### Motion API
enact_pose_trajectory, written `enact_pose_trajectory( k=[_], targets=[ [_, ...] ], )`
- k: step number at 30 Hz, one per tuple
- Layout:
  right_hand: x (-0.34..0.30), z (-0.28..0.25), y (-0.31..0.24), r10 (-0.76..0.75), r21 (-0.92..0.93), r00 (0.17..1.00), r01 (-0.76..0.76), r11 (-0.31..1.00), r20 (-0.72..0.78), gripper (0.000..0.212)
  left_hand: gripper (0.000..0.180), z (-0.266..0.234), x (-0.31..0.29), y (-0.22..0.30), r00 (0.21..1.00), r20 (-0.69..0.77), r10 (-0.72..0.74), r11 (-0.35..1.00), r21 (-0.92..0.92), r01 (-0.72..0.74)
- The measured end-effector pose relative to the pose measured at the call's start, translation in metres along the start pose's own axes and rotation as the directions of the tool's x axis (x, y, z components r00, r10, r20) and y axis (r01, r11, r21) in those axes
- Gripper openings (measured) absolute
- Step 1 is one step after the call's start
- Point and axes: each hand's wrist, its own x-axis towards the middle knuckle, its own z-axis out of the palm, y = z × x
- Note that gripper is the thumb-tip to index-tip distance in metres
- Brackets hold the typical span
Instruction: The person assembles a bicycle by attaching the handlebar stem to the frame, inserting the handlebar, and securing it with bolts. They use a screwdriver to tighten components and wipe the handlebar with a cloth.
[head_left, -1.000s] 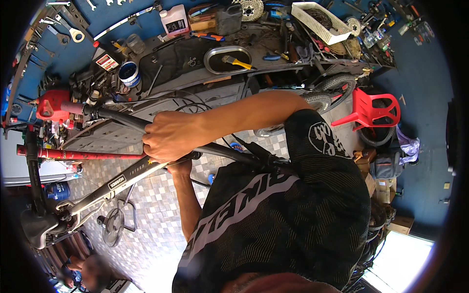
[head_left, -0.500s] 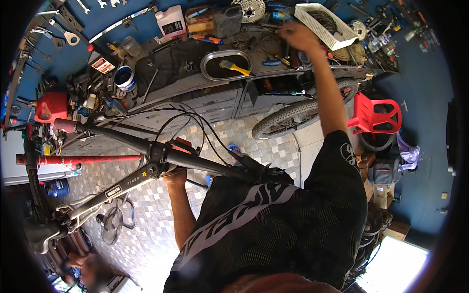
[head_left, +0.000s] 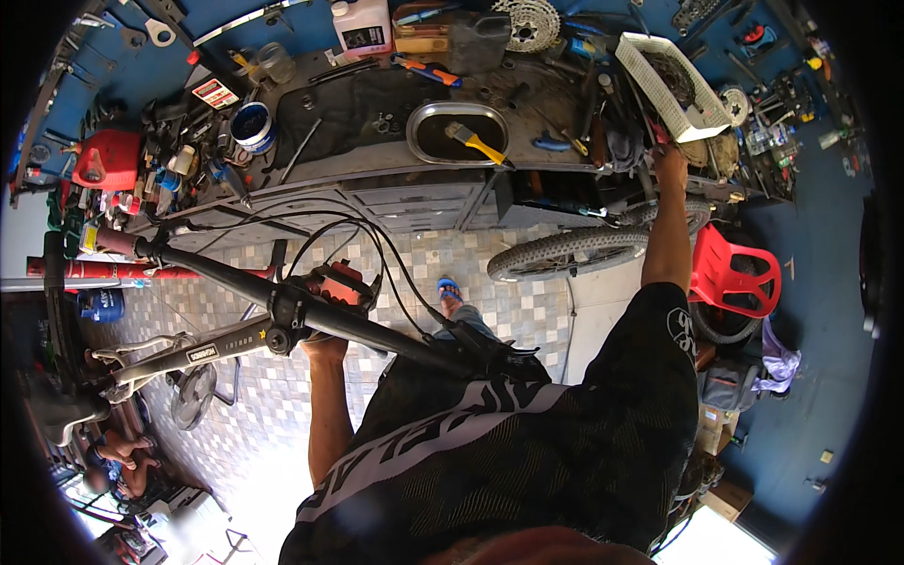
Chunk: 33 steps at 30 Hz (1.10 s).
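Note:
A black bicycle frame (head_left: pixel 377 325) slants across the lower left, its cables looping above it. My left hand (head_left: pixel 325 350) grips it from below, close to the round joint where the tubes meet; the fingertips are hidden behind the tube. At the bench's front edge on the right, my right hand (head_left: pixel 669 166) reaches down between a dark grey rag (head_left: pixel 625 148) and a white plastic basket (head_left: pixel 650 85). Something reddish lies at its fingers, too small to make out, and how far the fingers are closed does not show.
On the workbench (head_left: pixel 353 160) stand an oval metal tray (head_left: pixel 420 141) with a yellow-handled brush (head_left: pixel 476 143) and a white-and-blue tub (head_left: pixel 252 129). Below lean bicycle wheels (head_left: pixel 565 259). A red plastic chair (head_left: pixel 734 273) is at right, a fan (head_left: pixel 193 395) at lower left.
My right hand has come down and to the right, from above the back of the bench to its front edge beside the basket. My left hand stays at the frame. The view has shifted.

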Motion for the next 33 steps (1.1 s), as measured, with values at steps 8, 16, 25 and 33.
enact_pose_trajectory(
  k=[8, 16, 25, 33],
  targets=[
    [0.062, 0.015, 0.158, -0.25, -0.349, 0.507, -0.109, 0.931, -0.825, 0.027, 0.052, 0.017, 0.013, -0.009, 0.997, -0.033, -0.076, 0.978, -0.197, 0.068],
    [0.005, -0.045, 0.041, 0.099, 0.079, 0.626, -0.06, 0.995, -0.773, 0.041, 0.043, -0.023, -0.049, 0.036, 0.966, -0.201, -0.163, 0.806, 0.537, 0.248],
    [-0.283, -0.242, -0.342, -0.861, 0.742, 0.202, 0.619, -0.257, -0.466, 0.026, 0.03, 0.147, -0.125, 0.188, 0.883, 0.412, 0.224, 0.507, 0.724, -0.467],
    [-0.435, -0.294, -0.458, -0.792, 0.505, -0.468, 0.61, -0.611, -0.393, 0.011, 0.026, 0.19, -0.081, 0.153, 0.905, 0.384, 0.183, 0.192, 0.889, -0.415]
  ],
)
